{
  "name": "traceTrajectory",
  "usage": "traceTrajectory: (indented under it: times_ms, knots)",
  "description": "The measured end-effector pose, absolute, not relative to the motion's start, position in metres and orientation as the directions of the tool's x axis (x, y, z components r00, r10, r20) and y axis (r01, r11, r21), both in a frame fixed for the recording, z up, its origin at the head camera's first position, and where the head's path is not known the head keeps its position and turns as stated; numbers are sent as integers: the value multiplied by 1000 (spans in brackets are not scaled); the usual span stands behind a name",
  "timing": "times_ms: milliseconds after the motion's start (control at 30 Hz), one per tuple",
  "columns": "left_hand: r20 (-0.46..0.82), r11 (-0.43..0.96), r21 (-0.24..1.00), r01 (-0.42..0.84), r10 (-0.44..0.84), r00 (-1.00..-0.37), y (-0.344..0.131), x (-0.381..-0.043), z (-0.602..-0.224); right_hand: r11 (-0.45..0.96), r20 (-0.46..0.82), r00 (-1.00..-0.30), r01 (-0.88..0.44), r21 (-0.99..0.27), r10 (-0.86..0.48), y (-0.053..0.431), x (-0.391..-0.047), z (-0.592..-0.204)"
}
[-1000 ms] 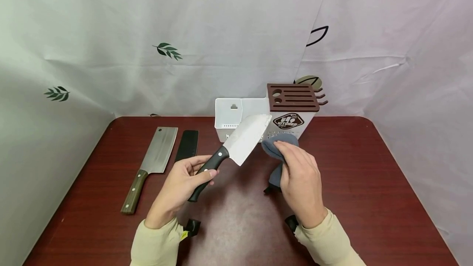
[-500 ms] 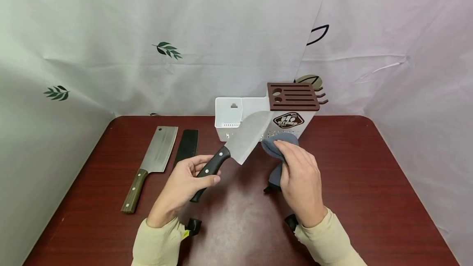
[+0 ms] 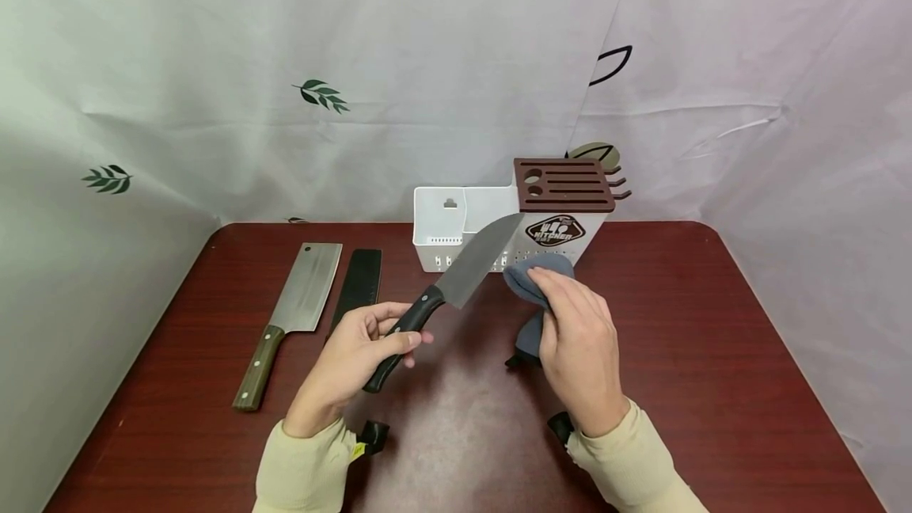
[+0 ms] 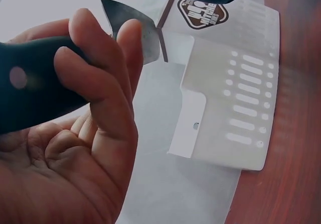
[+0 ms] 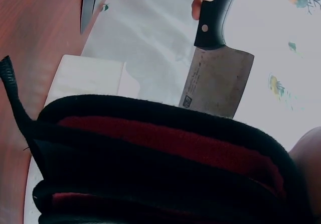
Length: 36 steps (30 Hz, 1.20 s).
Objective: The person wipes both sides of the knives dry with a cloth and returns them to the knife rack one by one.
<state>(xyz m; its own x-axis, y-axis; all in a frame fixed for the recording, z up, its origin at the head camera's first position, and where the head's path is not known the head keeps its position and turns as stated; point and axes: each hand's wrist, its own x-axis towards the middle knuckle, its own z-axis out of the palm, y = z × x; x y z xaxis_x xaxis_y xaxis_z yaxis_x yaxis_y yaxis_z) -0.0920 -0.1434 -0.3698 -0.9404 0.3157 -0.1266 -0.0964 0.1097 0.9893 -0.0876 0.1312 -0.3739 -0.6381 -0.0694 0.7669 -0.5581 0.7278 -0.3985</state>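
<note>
Since the earlier frames, the knife [image 3: 442,291] has been rolled in the left hand [image 3: 356,362], so that less of the broad flat of its blade is shown to the head camera and its face appears darker and narrower.

On the tabletop [image 3: 712,386], the white knife rack [image 3: 513,224] with its brown slotted top is seen at the back, all slots unfilled. A cleaver [image 3: 288,323] and a black sheath [image 3: 359,283] are laid to the left, apart from the hands.

The knife is held above the tabletop, its black handle gripped by the curled left fingers. Its long axis runs from near-left to far-right, the tip directed at the rack.

A grey cloth [image 3: 534,279] is pinched in the right hand [image 3: 580,355], just beside the blade but not touching it. Wiping is judged under way, and racking not yet done.
</note>
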Motion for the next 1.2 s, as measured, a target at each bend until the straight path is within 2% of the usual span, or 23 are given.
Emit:
traceTrajectory:
  times_ms: [333, 1033, 1200]
  knots:
    - [-114, 129, 989, -68, 401, -909, -144, -93, -371, 724, 772, -633, -561, -401, -63, 131, -88, -373]
    - [-181, 21, 979, -201, 529, -829, -149, -92, -369, 697, 802, -596, -590, -408, -35, 129, -88, -372]
    - [-211, 46, 974, -224, 555, -805, -149, -92, -370, 697, 800, -599, -588, -411, -34, 129, -88, -373]
